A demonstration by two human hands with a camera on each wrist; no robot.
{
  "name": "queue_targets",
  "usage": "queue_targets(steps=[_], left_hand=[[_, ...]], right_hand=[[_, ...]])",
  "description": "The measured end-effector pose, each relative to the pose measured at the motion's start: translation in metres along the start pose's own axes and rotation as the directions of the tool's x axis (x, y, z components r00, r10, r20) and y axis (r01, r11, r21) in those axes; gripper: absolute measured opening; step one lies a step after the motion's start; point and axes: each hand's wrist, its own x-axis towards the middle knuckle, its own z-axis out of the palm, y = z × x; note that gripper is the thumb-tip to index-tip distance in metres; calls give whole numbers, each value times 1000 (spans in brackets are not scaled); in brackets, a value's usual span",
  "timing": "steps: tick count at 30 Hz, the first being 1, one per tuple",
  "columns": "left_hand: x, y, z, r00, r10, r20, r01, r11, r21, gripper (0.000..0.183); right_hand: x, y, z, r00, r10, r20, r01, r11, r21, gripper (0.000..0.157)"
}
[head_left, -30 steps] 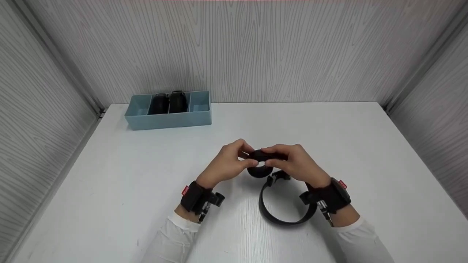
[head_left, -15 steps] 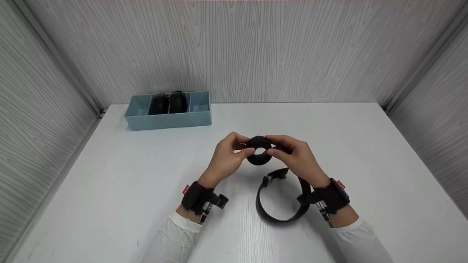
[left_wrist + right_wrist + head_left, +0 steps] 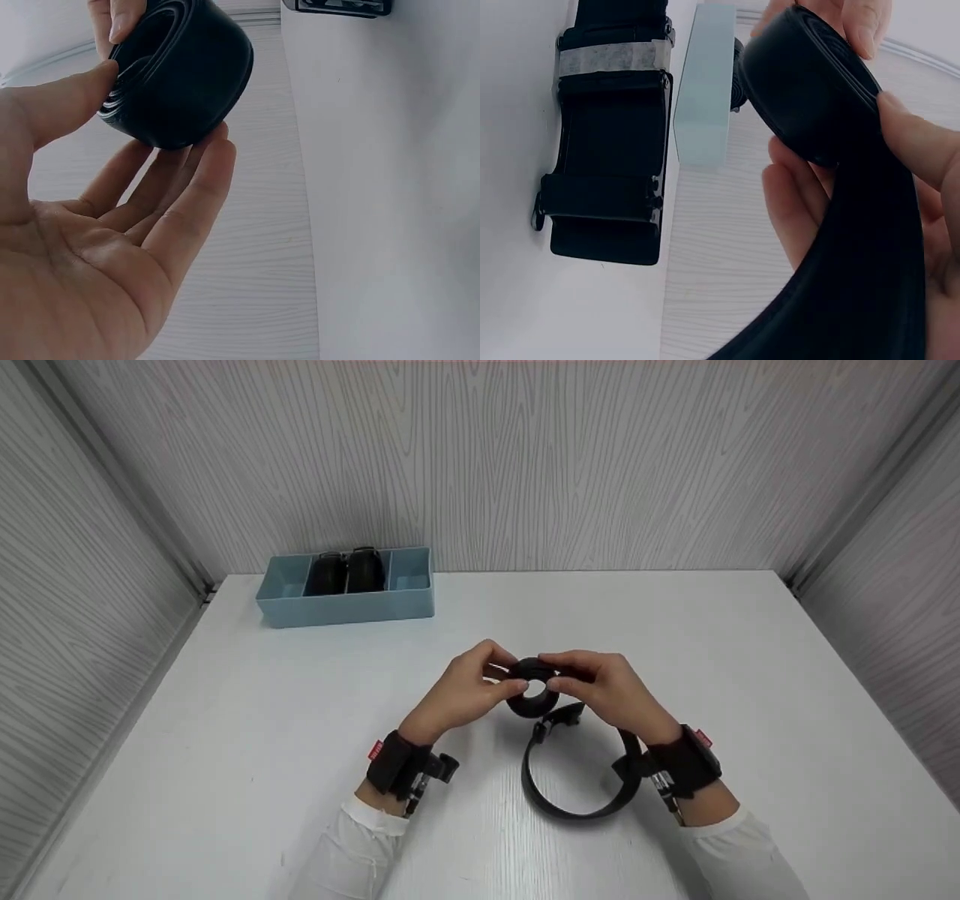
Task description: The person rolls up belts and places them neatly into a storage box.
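A black belt, partly wound into a coil (image 3: pixel 532 709), is held just above the table between both hands. The left hand (image 3: pixel 466 690) pinches the coil's left side, thumb at its near edge and fingers behind; the left wrist view shows the smooth outer wrap (image 3: pixel 202 79). On the coil's right side, the right hand (image 3: pixel 613 690) grips between thumb and fingers where the loose strap (image 3: pixel 862 247) leaves the roll. The unwound part of the belt (image 3: pixel 556 811) stands on edge in a wide loop below the hands. Its black buckle end (image 3: pixel 607 150) shows in the right wrist view.
A blue divided tray (image 3: pixel 352 609) stands at the back left of the white table (image 3: pixel 225 750). Two rolled black belts (image 3: pixel 365 570) sit in its middle compartments. Grey wood-grain panels (image 3: pixel 600 472) enclose the table at the back and sides.
Both hands moved up with the coil, then came partway back down. The loose belt loop has shifted slightly left on the table. Both hands keep their grip.
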Motion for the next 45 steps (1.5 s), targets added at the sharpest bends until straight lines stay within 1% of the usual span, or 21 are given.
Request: queue_targets(steps=[3,5,9,13,17,19,22,24,27,31,36,41,45], left_hand=[[0,0,0,1000,-12,25,11,999,31,28],[0,0,1,999,-18,33,16,999,51,27],[0,-1,3,1000,-19,17,18,997,69,24],[1,-1,5,999,8,-38,-6,999,41,21],[1,0,7,992,45,-120,-46,999,-7,22],[1,1,7,986,57,-155,-62,998,-30,22],[2,1,7,982,59,-181,-71,996,-59,23],[2,2,7,984,49,-172,-60,996,-61,24],[1,2,6,991,24,-131,-31,998,-48,24],[0,2,3,999,3,-54,-3,1000,0,25],[0,3,0,1000,-26,17,25,998,52,27],[-1,2,2,998,-39,58,34,995,89,27],[-1,0,4,998,-42,53,36,993,109,23]], right_hand=[[0,0,1,998,2,64,0,999,-41,38],[0,0,1,996,3,90,2,998,-56,38],[0,1,2,995,-4,95,11,998,-63,38],[1,1,3,999,-5,44,7,999,-44,37],[0,-2,3,999,31,-37,-29,999,33,38],[0,-3,3,997,44,-64,-39,996,75,40],[1,-4,4,996,42,-83,-32,993,112,41],[1,-5,4,996,37,-82,-27,992,123,40],[1,-4,3,997,37,-65,-29,992,119,38],[0,-3,1,998,50,-27,-48,996,74,37],[0,-3,1,998,54,18,-54,999,5,36],[0,-2,2,996,43,75,-40,998,-44,38],[0,-2,2,994,37,100,-30,997,-66,39]])
